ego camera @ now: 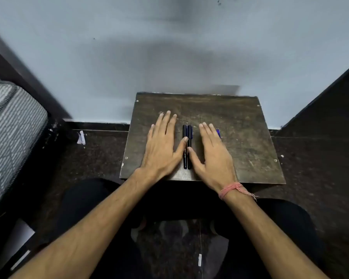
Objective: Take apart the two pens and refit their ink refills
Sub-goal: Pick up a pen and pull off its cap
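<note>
- Pens are seen lying side by side at the middle of a small dark wooden table [240, 158]: a black pen [184, 147] on the left and a dark blue-capped pen [189, 147] on the right, touching along their length and pointed away from the person.
- Both pens are shown whole, caps on, with neither one lifted from the tabletop.
- A left hand [161, 147] is laid flat, palm down, just left of the pair, its fingers spread and extended; nothing is gripped, though the thumb tip is set against the black pen near its middle.
- A right hand [213, 153] is likewise laid flat and open just right of the pair, nothing held, with its thumb tip resting against the blue-capped pen's barrel.
- A blue object [218, 132] (possibly a third pen, mostly hidden) is glimpsed on the table just past the right hand's outer fingers.
- A pink thread band [230, 189] is worn on the right wrist, loose strands trailing to the side.
- The tabletop is marked by scratches and worn patches, with small screw heads at its corners.
- The table is set against a pale blue-grey wall [169, 47], with dark speckled flooring [101, 150] on either side.
- A grey patterned suitcase [12, 125] is seen at the far left edge, well apart from the table.
- Dark-trousered knees are framed below the table's near edge.
</note>
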